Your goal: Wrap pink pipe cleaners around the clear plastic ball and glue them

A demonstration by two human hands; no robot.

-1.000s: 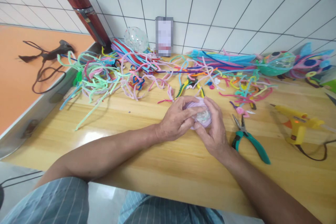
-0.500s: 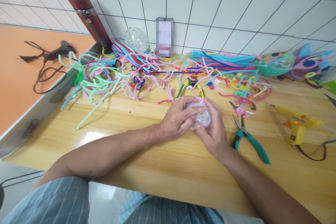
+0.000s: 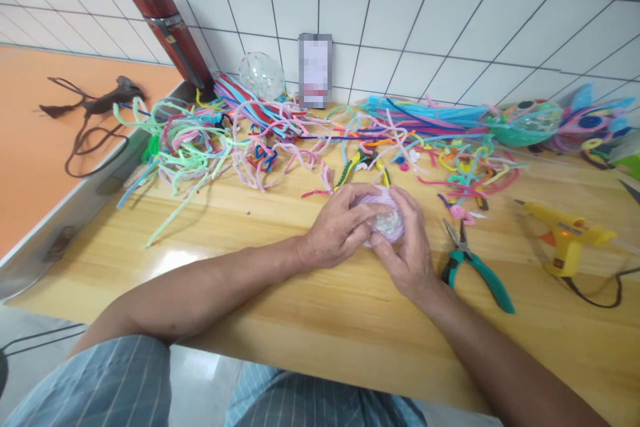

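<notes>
Between both hands, just above the wooden table, is a clear ball wrapped in lilac pipe cleaner [image 3: 387,221]. My left hand [image 3: 336,225] grips it from the left, its fingers laid over the wrapped strands. From the right, my right hand [image 3: 407,243] is curled round the same ball, thumb at its near side. Part of the ball is hidden under the fingers. Teal-handled needle-nose pliers [image 3: 467,260] lie with jaws parted, right of my right hand. Just beyond the ball rest yellow-and-green-handled pliers [image 3: 353,167], partly covered.
A yellow glue gun [image 3: 567,233] with a lit orange light and cable is at the right. Loose pipe cleaners [image 3: 193,147] are heaped at the back left. Along the tiled wall stand a red flask [image 3: 173,40], a clear ball [image 3: 262,75] and a phone [image 3: 315,70].
</notes>
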